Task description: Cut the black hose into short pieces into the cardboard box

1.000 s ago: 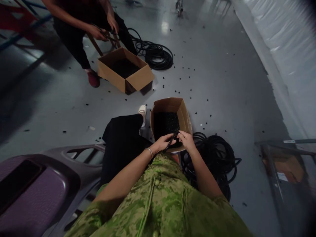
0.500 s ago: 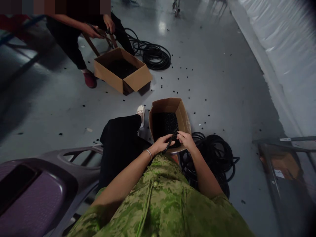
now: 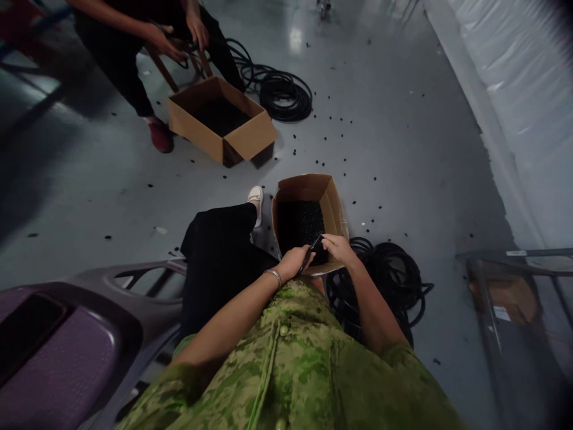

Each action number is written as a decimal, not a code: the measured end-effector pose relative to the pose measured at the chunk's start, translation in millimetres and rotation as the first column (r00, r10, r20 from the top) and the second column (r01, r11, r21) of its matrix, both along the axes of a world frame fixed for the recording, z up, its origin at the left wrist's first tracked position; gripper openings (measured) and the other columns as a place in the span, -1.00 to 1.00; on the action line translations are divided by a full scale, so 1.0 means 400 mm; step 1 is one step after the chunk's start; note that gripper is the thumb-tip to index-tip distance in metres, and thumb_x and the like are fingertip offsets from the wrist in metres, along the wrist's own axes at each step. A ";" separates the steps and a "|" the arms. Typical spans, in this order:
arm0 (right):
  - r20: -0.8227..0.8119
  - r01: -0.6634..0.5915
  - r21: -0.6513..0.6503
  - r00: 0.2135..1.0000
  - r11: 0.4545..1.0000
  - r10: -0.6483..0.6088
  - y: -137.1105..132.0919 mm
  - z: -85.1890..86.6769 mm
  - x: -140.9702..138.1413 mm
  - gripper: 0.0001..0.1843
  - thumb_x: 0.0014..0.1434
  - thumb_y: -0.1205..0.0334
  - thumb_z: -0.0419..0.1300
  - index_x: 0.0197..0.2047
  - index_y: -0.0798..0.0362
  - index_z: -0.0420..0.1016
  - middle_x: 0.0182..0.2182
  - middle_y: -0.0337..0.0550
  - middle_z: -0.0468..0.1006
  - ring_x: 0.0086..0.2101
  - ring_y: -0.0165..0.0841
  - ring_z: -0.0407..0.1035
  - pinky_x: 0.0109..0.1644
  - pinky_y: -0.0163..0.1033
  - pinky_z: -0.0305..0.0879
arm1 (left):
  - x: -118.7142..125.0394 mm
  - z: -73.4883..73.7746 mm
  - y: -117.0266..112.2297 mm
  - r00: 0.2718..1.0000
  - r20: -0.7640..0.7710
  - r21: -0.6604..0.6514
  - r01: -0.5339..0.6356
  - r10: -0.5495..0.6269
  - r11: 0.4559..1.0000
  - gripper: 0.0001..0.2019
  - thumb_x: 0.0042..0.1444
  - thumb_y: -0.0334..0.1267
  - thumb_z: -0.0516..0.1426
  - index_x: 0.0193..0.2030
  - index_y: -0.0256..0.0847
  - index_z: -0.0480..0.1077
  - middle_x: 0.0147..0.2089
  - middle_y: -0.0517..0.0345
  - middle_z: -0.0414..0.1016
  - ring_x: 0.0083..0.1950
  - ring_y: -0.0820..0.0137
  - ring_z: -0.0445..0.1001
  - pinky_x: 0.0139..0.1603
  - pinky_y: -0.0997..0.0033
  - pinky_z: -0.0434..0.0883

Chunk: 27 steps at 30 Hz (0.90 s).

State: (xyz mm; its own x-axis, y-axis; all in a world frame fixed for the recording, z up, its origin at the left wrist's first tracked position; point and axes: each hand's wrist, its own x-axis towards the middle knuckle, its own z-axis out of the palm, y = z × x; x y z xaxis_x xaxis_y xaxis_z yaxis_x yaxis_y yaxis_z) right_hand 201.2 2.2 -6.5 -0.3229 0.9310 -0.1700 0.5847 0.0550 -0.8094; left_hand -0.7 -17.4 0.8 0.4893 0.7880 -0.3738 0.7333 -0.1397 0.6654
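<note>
My left hand (image 3: 296,260) is closed around dark-handled scissors (image 3: 308,255), whose thin blades point up and right toward my other hand. My right hand (image 3: 338,248) has its fingers pinched together by the blade tips; what lies between them is too dark and small to name. Both hands are over the near edge of an open cardboard box (image 3: 333,209). Many small black pieces (image 3: 311,218) fill the bottom of that box. Beside my right forearm, a coil of black hose (image 3: 394,269) rests on the floor.
Across from me a seated co-worker's hands (image 3: 163,43) are above a second open cardboard box (image 3: 197,128). Another black hose coil (image 3: 286,98) lies near it. Small black bits dot the grey floor (image 3: 403,179). A purple chair (image 3: 80,352) stands at left, a metal frame (image 3: 487,298) at right.
My left fingers have closed more around the scissors, and the blades show more clearly. The right hand stays nearly in place. The view has shifted slightly.
</note>
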 end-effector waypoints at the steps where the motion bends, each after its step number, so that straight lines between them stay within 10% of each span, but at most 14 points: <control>1: 0.014 -0.008 -0.006 1.000 1.000 0.008 0.003 -0.003 0.000 -0.62 0.27 0.02 -0.02 -0.50 0.02 0.29 -0.55 -0.26 0.34 -0.45 -0.39 0.22 -0.30 -0.31 0.11 | 0.001 0.002 0.001 1.000 -0.025 0.004 0.011 -0.011 1.000 -0.65 0.35 -0.16 -0.04 0.03 -0.36 0.42 -0.20 -0.18 0.62 -0.22 0.20 0.61 -0.23 0.37 0.40; 27: 0.416 -0.027 -0.100 0.907 0.995 0.066 -0.012 -0.038 -0.053 -0.65 0.38 0.19 0.00 -0.41 0.03 0.46 -0.43 -0.22 0.55 -0.36 -0.39 0.37 -0.25 -0.38 0.11 | 0.013 0.000 0.011 0.979 -0.197 -0.086 0.035 -0.051 0.996 -0.67 0.33 -0.15 -0.01 -0.09 -0.33 0.48 -0.10 -0.23 0.59 -0.08 0.17 0.59 -0.13 0.39 0.40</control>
State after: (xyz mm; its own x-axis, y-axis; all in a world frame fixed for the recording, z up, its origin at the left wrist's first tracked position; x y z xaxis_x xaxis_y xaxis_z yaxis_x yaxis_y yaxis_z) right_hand 180.0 -2.5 -21.7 -0.2465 0.8913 -0.3807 0.8690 0.0293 -0.4940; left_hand 4.5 -13.1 0.9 0.4316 0.7308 -0.5288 0.8463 -0.1252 0.5177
